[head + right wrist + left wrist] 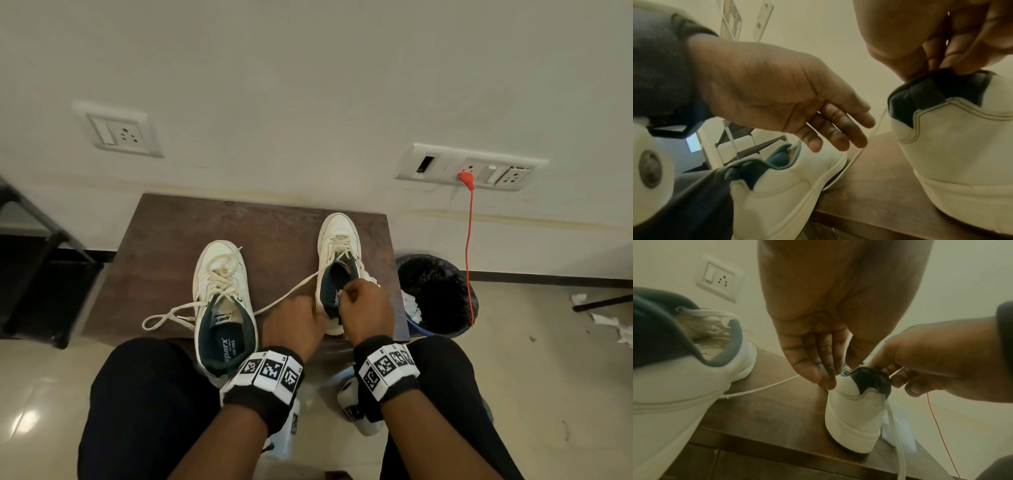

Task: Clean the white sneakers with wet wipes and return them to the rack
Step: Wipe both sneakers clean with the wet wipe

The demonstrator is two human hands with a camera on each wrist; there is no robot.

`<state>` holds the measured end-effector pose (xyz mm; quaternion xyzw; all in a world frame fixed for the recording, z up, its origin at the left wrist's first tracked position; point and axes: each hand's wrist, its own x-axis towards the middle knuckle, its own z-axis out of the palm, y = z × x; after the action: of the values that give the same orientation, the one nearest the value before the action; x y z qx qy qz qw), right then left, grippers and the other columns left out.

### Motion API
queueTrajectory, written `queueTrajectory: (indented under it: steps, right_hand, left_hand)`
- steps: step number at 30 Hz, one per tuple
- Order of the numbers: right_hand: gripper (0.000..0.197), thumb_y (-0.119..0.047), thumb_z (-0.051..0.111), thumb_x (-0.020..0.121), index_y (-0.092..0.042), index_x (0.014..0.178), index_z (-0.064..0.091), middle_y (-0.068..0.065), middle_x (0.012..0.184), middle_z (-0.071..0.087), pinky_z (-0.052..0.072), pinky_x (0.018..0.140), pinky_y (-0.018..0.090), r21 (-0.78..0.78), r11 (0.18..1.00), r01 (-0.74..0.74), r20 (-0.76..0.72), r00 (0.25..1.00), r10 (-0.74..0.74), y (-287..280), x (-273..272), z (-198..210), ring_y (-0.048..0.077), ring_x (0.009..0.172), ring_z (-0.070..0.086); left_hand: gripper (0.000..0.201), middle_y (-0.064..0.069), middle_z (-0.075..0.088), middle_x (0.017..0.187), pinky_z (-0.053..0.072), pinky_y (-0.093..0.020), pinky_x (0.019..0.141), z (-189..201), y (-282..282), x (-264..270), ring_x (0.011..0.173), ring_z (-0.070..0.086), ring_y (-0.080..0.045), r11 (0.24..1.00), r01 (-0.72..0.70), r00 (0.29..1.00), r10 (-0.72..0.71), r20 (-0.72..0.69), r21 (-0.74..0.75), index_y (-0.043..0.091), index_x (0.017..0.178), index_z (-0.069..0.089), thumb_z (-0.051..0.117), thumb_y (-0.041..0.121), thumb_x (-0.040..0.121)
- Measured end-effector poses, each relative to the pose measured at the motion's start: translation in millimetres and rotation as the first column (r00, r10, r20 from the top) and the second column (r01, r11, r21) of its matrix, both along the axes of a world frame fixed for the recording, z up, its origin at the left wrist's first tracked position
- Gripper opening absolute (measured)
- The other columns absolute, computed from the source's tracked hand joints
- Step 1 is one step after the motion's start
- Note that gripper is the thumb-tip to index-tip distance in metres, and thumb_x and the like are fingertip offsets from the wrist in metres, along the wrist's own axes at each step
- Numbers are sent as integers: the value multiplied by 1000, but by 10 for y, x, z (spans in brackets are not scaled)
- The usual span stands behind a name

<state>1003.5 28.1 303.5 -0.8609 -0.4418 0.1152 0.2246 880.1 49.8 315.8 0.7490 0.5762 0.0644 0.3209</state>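
Two white sneakers with dark linings stand on a brown table (164, 240). The left sneaker (222, 301) has its laces loose, and its heel hangs over the near edge. My right hand (344, 296) pinches the dark heel collar of the right sneaker (339, 246), as the right wrist view shows (941, 66). My left hand (313, 310) is open, its straight fingertips (826, 382) touching the side of that sneaker's heel (855, 418). A long lace (287, 294) trails from the right sneaker across the table past my left hand.
A white wipe (371, 278) lies right of the right sneaker. A bin with a black liner (442, 294) stands beside the table with used wipes (411, 306) at its rim. An orange cable (468, 257) hangs from the wall socket. A dark rack (37, 246) stands left. Crumpled paper (613, 325) litters the floor.
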Motion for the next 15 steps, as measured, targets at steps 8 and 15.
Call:
queueTrajectory:
  steps: [8,15]
  right_hand:
    - [30,-46,54,84,-18,89,62,2,93,63,50,75,34,-262,943,-207,29,975,222,-65,-263,47,24,86,61]
    - [28,-40,53,88,-17,104,57,4,105,60,50,79,37,-296,930,-219,90,963,255,-11,-355,100,27,93,61]
  left_hand:
    - [22,-6,66,101,50,-37,78,-18,-62,-115,96,64,-29,999,-46,998,46,-38,-3,20,92,58,42,36,92]
    - [24,-6,63,115,49,-37,85,-40,-63,-260,107,60,-29,999,-38,991,34,-128,-30,21,111,58,49,30,90]
